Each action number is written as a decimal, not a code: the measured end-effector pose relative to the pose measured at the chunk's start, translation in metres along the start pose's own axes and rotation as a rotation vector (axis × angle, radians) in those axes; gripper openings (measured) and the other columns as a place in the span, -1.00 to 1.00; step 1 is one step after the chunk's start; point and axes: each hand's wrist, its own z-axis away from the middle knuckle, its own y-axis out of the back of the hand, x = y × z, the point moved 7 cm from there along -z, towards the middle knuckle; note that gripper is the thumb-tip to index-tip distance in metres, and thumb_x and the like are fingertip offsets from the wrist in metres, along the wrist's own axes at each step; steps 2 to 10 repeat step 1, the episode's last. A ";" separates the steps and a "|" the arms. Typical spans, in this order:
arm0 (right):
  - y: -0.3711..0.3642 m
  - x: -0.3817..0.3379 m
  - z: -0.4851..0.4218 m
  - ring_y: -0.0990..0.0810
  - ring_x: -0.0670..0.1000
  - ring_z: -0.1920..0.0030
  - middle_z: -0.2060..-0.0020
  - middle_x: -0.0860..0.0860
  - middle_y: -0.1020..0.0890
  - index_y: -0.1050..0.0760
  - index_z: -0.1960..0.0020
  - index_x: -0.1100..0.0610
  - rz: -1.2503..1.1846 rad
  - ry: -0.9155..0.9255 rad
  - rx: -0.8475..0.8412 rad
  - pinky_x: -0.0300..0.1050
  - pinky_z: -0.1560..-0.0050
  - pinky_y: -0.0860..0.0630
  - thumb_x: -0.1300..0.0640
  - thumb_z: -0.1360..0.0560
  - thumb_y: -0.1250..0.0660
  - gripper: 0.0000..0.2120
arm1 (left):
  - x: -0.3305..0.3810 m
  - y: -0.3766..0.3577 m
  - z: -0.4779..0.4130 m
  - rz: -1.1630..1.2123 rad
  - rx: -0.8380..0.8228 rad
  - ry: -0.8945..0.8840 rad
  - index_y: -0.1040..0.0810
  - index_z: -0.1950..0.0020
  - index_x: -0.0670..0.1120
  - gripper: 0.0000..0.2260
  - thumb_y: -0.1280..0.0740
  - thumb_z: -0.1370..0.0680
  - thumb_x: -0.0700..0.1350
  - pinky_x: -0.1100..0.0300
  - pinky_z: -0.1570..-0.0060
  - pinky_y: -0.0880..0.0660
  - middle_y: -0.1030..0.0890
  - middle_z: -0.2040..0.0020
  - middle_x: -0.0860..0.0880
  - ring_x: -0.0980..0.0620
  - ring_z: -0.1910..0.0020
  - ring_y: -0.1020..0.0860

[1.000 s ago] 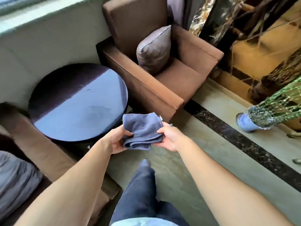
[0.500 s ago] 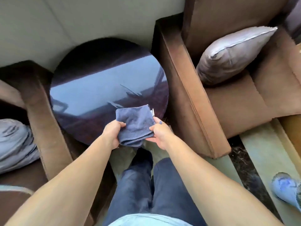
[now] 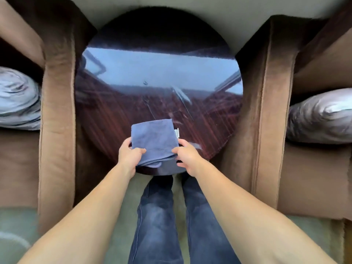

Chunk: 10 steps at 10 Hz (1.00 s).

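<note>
The folded blue cloth [image 3: 153,138] looks like a soft, light terry or microfibre rag. It is limp rather than stiff, with several layers stacked on each other and loose folds sagging out of the near end. It should bend and slide apart if pinched at one corner only, so the sensible hold is on both side edges at once, across all the layers, which is where it is taken now. Left of the cloth, the left hand [image 3: 129,154] grips the near left edge. Its thumb lies across the top face and its fingers are curled underneath, out of view, with the wrist straight and the forearm reaching forward and slightly inward. Between the two hands the cloth lies flat over the near rim of the glossy round table [image 3: 162,73]; whether its far end rests on the tabletop or hangs just above it I cannot tell. A small white tag [image 3: 177,132] sticks out of the cloth's right edge, just beyond the right hand's fingers. The right hand [image 3: 187,155] pinches the near right edge in mirror fashion, thumb on top and fingers tucked below, with its forearm angled inward too. Brown armchairs stand well outside the grip, one to the left [image 3: 57,111] and one to the right [image 3: 266,121], each holding a grey cushion.
</note>
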 end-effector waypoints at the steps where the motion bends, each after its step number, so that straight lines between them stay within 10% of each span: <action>1: 0.013 0.002 0.012 -0.53 0.04 -0.02 -0.13 0.02 -0.57 -0.42 -0.34 -0.07 0.112 -0.015 0.016 -0.09 0.08 -0.40 0.13 -0.49 -0.26 -0.58 | 0.008 0.002 0.015 -0.106 0.111 0.006 -0.21 -0.55 -0.03 -0.28 -0.42 -0.44 -0.23 -0.02 -0.31 -0.45 -0.52 -0.37 -0.12 -0.13 -0.27 -0.53; 10: 0.013 0.002 0.012 -0.53 0.04 -0.02 -0.13 0.02 -0.57 -0.42 -0.34 -0.07 0.112 -0.015 0.016 -0.09 0.08 -0.40 0.13 -0.49 -0.26 -0.58 | 0.008 0.002 0.015 -0.106 0.111 0.006 -0.21 -0.55 -0.03 -0.28 -0.42 -0.44 -0.23 -0.02 -0.31 -0.45 -0.52 -0.37 -0.12 -0.13 -0.27 -0.53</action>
